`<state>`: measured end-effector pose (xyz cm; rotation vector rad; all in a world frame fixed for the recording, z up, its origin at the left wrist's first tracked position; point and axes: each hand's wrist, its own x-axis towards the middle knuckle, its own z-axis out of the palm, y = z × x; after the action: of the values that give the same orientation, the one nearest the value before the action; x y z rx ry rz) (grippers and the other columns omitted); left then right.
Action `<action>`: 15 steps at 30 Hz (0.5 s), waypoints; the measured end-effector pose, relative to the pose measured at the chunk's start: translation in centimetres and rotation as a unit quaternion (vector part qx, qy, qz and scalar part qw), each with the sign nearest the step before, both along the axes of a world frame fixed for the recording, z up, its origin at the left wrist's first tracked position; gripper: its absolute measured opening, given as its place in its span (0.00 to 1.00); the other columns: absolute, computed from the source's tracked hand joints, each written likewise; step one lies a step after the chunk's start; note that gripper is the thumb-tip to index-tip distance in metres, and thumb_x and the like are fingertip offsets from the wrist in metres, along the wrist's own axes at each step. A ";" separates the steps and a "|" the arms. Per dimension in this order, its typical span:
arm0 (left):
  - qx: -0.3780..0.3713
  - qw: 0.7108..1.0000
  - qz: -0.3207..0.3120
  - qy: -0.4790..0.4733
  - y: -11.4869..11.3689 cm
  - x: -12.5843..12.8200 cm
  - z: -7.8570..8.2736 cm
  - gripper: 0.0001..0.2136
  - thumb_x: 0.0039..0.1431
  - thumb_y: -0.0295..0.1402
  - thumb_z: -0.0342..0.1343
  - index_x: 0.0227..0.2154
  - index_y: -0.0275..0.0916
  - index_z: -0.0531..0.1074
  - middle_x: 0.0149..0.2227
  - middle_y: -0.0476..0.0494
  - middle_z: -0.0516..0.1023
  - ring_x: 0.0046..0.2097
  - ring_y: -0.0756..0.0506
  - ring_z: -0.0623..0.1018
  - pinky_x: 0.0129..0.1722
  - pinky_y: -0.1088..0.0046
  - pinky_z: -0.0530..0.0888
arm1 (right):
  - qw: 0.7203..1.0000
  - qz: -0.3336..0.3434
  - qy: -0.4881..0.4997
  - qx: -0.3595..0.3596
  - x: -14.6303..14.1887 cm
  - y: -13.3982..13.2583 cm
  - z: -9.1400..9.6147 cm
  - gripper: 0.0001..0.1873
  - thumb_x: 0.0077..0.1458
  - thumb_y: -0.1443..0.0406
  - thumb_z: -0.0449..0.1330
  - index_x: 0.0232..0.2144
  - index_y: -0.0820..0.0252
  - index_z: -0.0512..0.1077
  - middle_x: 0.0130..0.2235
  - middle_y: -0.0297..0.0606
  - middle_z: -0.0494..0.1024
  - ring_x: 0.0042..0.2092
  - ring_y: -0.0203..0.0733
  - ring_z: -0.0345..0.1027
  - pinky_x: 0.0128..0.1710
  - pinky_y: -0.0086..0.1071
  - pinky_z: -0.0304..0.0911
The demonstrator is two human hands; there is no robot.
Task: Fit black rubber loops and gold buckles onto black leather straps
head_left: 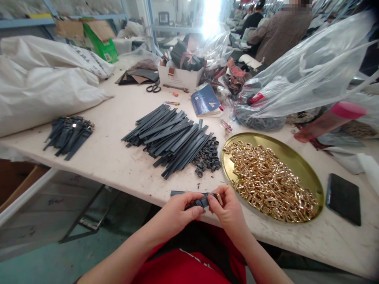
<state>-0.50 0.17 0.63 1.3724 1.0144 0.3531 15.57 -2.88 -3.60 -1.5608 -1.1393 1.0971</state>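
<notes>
My left hand and my right hand meet at the table's near edge, both pinched on one dark strap. A small gold buckle shows at my right fingertips on the strap's end. The strap's other end sticks out to the left past my left hand. A pile of dark straps lies ahead on the table, with small black loops beside it. A round gold tray heaped with gold buckles sits to the right.
A smaller heap of straps with buckles lies at the left. White sacks, a cardboard box, scissors, a blue booklet, plastic bags, a pink bottle and a black phone crowd the table. Another person sits beyond.
</notes>
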 end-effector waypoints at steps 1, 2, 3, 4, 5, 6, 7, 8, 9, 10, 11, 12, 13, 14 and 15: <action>-0.009 1.000 0.004 -0.005 0.0 0.2 -0.2 0.15 0.52 0.32 0.50 0.44 0.37 0.69 0.31 0.48 0.75 0.31 0.49 0.73 0.34 0.73 0.68 | 0.999 0.016 -0.033 0.012 0.1 -0.1 -0.1 0.08 0.50 0.60 0.55 0.31 0.57 0.61 0.25 0.30 0.67 0.25 0.35 0.62 0.26 0.29 0.58; -0.021 1.000 0.003 -0.008 -0.1 0.4 -0.4 0.15 0.51 0.31 0.50 0.43 0.37 0.69 0.31 0.48 0.75 0.31 0.49 0.73 0.34 0.73 0.68 | 0.997 0.043 -0.061 0.025 0.2 -0.3 -0.1 0.08 0.52 0.60 0.54 0.33 0.57 0.62 0.27 0.31 0.68 0.27 0.36 0.63 0.27 0.29 0.58; -0.037 0.999 0.001 -0.011 -0.1 0.5 -0.6 0.15 0.50 0.30 0.51 0.43 0.37 0.69 0.31 0.47 0.75 0.31 0.49 0.73 0.34 0.73 0.69 | 0.993 0.076 -0.086 0.035 0.2 -0.5 -0.2 0.07 0.53 0.61 0.52 0.34 0.56 0.62 0.28 0.33 0.69 0.28 0.36 0.64 0.28 0.30 0.59; -0.055 0.998 -0.001 -0.015 -0.2 0.7 -0.8 0.16 0.50 0.29 0.51 0.43 0.36 0.68 0.31 0.47 0.75 0.30 0.49 0.74 0.33 0.73 0.69 | 0.988 0.106 -0.106 0.042 0.3 -0.7 -0.2 0.06 0.54 0.61 0.50 0.34 0.57 0.63 0.28 0.34 0.70 0.28 0.37 0.64 0.28 0.30 0.59; -0.074 0.997 -0.003 -0.019 -0.2 0.8 -0.9 0.16 0.49 0.28 0.51 0.44 0.36 0.68 0.31 0.47 0.75 0.30 0.49 0.74 0.33 0.73 0.69 | 0.983 0.128 -0.124 0.044 0.4 -0.9 -0.2 0.07 0.55 0.61 0.49 0.33 0.57 0.63 0.27 0.34 0.70 0.28 0.37 0.64 0.28 0.30 0.59; -0.090 0.996 -0.003 -0.024 -0.3 0.9 -1.1 0.17 0.49 0.28 0.51 0.44 0.36 0.68 0.30 0.47 0.75 0.30 0.49 0.74 0.33 0.73 0.69 | 0.980 0.139 -0.139 0.041 0.4 -1.0 -0.3 0.07 0.56 0.61 0.48 0.32 0.57 0.63 0.27 0.34 0.70 0.27 0.37 0.64 0.27 0.30 0.58; -0.102 0.994 -0.001 -0.028 -0.3 1.0 -1.2 0.17 0.49 0.28 0.52 0.44 0.35 0.67 0.30 0.47 0.75 0.30 0.49 0.75 0.33 0.73 0.70 | 0.977 0.141 -0.154 0.036 0.5 -1.2 -0.3 0.07 0.56 0.61 0.47 0.32 0.57 0.63 0.26 0.34 0.70 0.26 0.38 0.64 0.26 0.30 0.58; -0.110 0.993 0.000 -0.033 -0.4 1.0 -1.3 0.17 0.49 0.28 0.52 0.45 0.35 0.67 0.31 0.47 0.75 0.31 0.49 0.75 0.33 0.73 0.70 | 0.976 0.138 -0.167 0.031 0.5 -1.3 -0.3 0.08 0.56 0.61 0.47 0.32 0.57 0.62 0.25 0.34 0.70 0.26 0.38 0.64 0.25 0.30 0.57; -0.115 0.993 0.001 -0.038 -0.5 1.0 -1.4 0.18 0.49 0.28 0.52 0.45 0.35 0.66 0.31 0.46 0.75 0.32 0.49 0.75 0.34 0.72 0.70 | 0.975 0.132 -0.179 0.028 0.4 -1.4 -0.3 0.08 0.56 0.61 0.47 0.32 0.57 0.62 0.25 0.34 0.70 0.25 0.38 0.64 0.25 0.30 0.57; -0.118 0.992 0.000 -0.041 -0.5 1.0 -1.4 0.18 0.50 0.28 0.51 0.46 0.35 0.66 0.32 0.45 0.76 0.33 0.49 0.75 0.35 0.72 0.70 | 0.974 0.125 -0.187 0.027 0.3 -1.5 -0.4 0.08 0.56 0.60 0.47 0.32 0.57 0.62 0.25 0.34 0.70 0.25 0.38 0.64 0.25 0.31 0.56; -0.121 0.992 0.000 -0.042 -0.6 1.0 -1.5 0.18 0.50 0.28 0.51 0.46 0.34 0.66 0.32 0.45 0.76 0.33 0.49 0.75 0.35 0.72 0.70 | 0.974 0.120 -0.191 0.027 0.2 -1.5 -0.3 0.08 0.56 0.60 0.46 0.32 0.57 0.62 0.24 0.34 0.70 0.25 0.39 0.65 0.25 0.31 0.56; -0.124 0.991 0.001 -0.043 -0.7 1.0 -1.6 0.17 0.50 0.28 0.51 0.46 0.34 0.66 0.32 0.45 0.76 0.33 0.49 0.75 0.35 0.71 0.71 | 0.974 0.117 -0.191 0.028 0.1 -1.6 -0.3 0.08 0.56 0.60 0.46 0.32 0.57 0.62 0.24 0.34 0.70 0.25 0.39 0.65 0.25 0.31 0.56; -0.127 0.991 0.005 -0.043 -0.8 1.0 -1.6 0.17 0.50 0.28 0.51 0.45 0.34 0.66 0.31 0.45 0.76 0.32 0.49 0.75 0.35 0.72 0.71 | 0.975 0.118 -0.189 0.028 0.1 -1.8 -0.3 0.09 0.57 0.60 0.46 0.32 0.57 0.62 0.24 0.33 0.70 0.25 0.38 0.65 0.26 0.31 0.56; -0.130 0.990 0.011 -0.045 -1.0 1.0 -1.7 0.17 0.50 0.28 0.51 0.45 0.34 0.66 0.31 0.45 0.76 0.32 0.49 0.75 0.34 0.72 0.71 | 0.975 0.123 -0.185 0.028 0.0 -1.9 -0.2 0.09 0.57 0.60 0.45 0.32 0.57 0.61 0.25 0.34 0.70 0.25 0.38 0.65 0.25 0.30 0.56; -0.131 0.990 0.016 -0.048 -1.2 1.0 -1.7 0.17 0.50 0.27 0.51 0.45 0.34 0.66 0.31 0.45 0.76 0.31 0.50 0.75 0.34 0.72 0.71 | 0.974 0.132 -0.183 0.030 0.0 -2.1 -0.1 0.09 0.57 0.60 0.45 0.32 0.57 0.61 0.25 0.34 0.70 0.25 0.38 0.65 0.26 0.30 0.56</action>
<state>0.54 -1.03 -1.05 1.0943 0.9673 0.2962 15.59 -4.96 -3.69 -1.6374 -1.6526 0.9534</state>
